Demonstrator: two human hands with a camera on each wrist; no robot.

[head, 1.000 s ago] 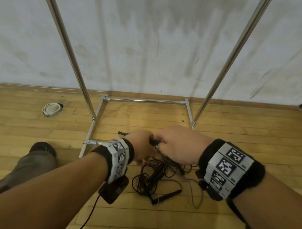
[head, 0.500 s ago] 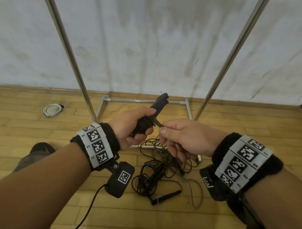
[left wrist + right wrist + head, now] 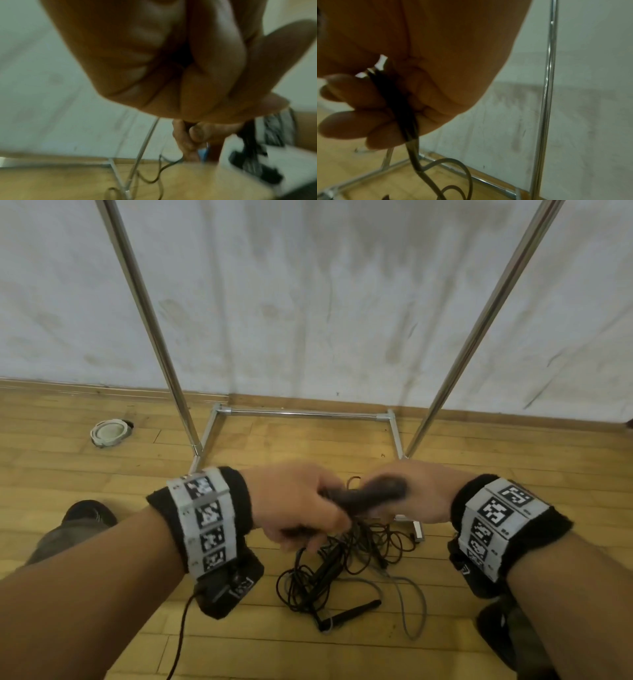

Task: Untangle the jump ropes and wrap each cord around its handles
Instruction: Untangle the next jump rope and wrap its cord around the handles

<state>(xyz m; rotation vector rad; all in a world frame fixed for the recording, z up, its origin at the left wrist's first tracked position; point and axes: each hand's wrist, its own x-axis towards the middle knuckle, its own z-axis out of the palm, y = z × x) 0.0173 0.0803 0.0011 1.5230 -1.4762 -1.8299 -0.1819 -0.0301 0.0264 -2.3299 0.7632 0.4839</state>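
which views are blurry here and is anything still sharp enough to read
Head view: the black handle gripped by the left hand is motion-smeared, as is the right hand; the cord tangle on the floor and the metal rack stay fairly crisp. Left wrist view: blurred throughout, dim and greenish. Right wrist view: soft, but the right hand's fingers visibly curl round dark cords.

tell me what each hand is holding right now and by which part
The left hand grips a black jump rope handle by its lower end. The right hand pinches the cord between curled fingers.
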